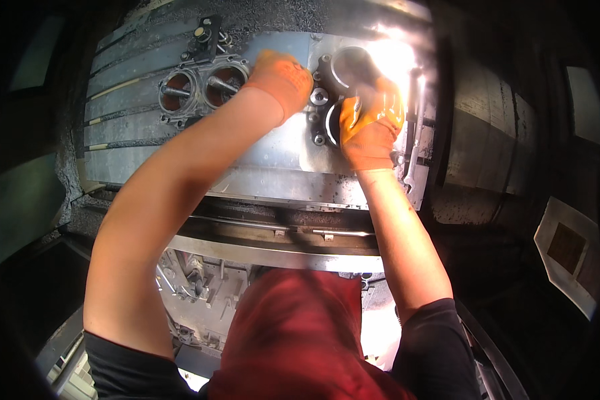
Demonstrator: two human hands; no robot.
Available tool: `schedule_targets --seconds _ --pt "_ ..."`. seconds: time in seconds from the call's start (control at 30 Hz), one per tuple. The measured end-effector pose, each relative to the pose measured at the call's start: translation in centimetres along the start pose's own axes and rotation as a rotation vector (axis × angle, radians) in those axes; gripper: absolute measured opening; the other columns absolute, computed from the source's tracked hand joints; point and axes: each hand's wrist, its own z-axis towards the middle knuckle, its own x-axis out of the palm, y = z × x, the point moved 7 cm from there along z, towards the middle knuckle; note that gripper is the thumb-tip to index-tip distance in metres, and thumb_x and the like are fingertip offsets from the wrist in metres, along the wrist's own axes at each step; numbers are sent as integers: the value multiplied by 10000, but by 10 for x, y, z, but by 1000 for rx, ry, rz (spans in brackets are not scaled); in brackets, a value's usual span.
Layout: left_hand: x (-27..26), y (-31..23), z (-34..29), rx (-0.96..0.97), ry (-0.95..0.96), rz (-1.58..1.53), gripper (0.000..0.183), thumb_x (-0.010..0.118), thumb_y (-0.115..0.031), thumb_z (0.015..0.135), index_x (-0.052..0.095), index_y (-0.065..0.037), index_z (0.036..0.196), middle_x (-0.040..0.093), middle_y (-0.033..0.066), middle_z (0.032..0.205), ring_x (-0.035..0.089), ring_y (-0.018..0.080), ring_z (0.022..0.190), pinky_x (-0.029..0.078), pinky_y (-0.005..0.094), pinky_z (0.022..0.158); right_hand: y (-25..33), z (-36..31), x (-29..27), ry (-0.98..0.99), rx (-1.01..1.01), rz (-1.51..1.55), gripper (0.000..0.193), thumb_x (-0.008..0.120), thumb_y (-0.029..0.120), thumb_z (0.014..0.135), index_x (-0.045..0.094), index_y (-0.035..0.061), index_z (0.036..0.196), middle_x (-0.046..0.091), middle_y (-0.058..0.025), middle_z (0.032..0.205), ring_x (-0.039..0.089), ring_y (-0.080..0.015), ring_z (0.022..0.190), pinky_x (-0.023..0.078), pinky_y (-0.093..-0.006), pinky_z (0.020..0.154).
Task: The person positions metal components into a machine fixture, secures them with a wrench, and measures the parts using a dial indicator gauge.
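Note:
My left hand (281,79), in an orange glove, is closed over the middle of a slotted metal machine table (247,157). Its fingers curl under and away, so anything in them is hidden. To its left lies a metal casting with two round bores (180,92), a shiny bolt showing inside each. My right hand (375,125), gloved in orange with a glossy palm coating, reaches over a dark fixture with ring-shaped openings (332,121). Blur and strong glare hide its fingertips, and what they touch cannot be made out. Bolt heads (319,97) stand around the rings.
A black clamp block with a brass-coloured knob (203,35) stands at the back left. A wrench (412,163) lies along the table's right side. Thin rods (343,233) rest on the front ledge. Metal chips (267,23) cover the back. A red garment (293,333) fills the lower middle.

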Motion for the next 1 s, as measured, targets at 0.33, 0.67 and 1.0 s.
schedule_targets --seconds 0.33,0.67,1.0 --pt "32 11 14 189 25 169 481 799 -203 693 656 -110 1143 718 75 1013 630 258 1121 454 406 954 -3 3 4 60 47 100 509 703 219 787 567 -45 1201 577 -254 1161 539 -437 1096 400 -532 996" --pt "-33 43 -14 30 -145 -180 635 790 -295 715 543 -48 1246 592 174 1289 565 329 1210 449 411 1027 15 15 -17 -32 63 87 515 722 212 729 578 -24 1163 598 -204 1045 552 -399 1038 434 -503 959" --pt "-67 18 15 444 -206 -122 858 830 -294 712 391 -65 1412 507 176 1372 482 319 1314 392 402 1104 1 -55 -70 19 311 181 1030 844 359 656 331 -70 1439 467 -296 1381 447 -457 1284 333 -536 1111"
